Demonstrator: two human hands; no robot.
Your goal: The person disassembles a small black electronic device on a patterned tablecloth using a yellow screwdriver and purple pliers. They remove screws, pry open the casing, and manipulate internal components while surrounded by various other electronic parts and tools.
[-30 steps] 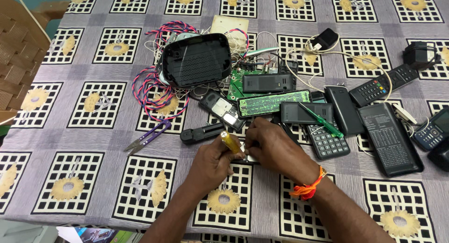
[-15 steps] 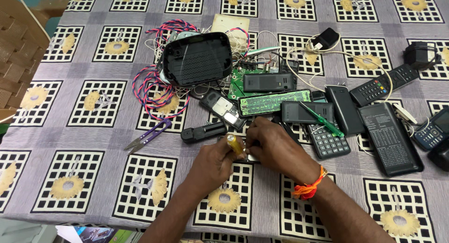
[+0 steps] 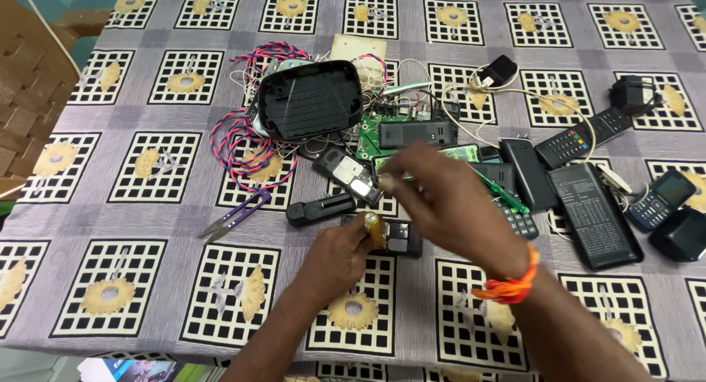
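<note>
My left hand (image 3: pixel 340 254) pinches a small yellow cylindrical part (image 3: pixel 375 227) just above a small black device (image 3: pixel 397 237) lying on the cloth. My right hand (image 3: pixel 441 202) is blurred, raised above the pile of electronics with fingers partly curled, and I see nothing in it. An orange thread band (image 3: pixel 507 284) circles my right wrist. A green circuit board (image 3: pixel 382 128) and an opened mobile phone (image 3: pixel 347 176) lie just beyond the hands.
A black vented casing (image 3: pixel 309 99) sits on pink and blue wires (image 3: pixel 243 143). Purple thread snips (image 3: pixel 235 214) lie at left, a black battery holder (image 3: pixel 321 208) nearby. Remote controls (image 3: pixel 592 213), a calculator (image 3: pixel 518 220) and phones (image 3: pixel 658 198) crowd the right of the patterned tablecloth (image 3: pixel 154 279).
My right hand has lifted away from the yellow part and moved up and right over the electronics. My left hand still holds the yellow part at the same spot.
</note>
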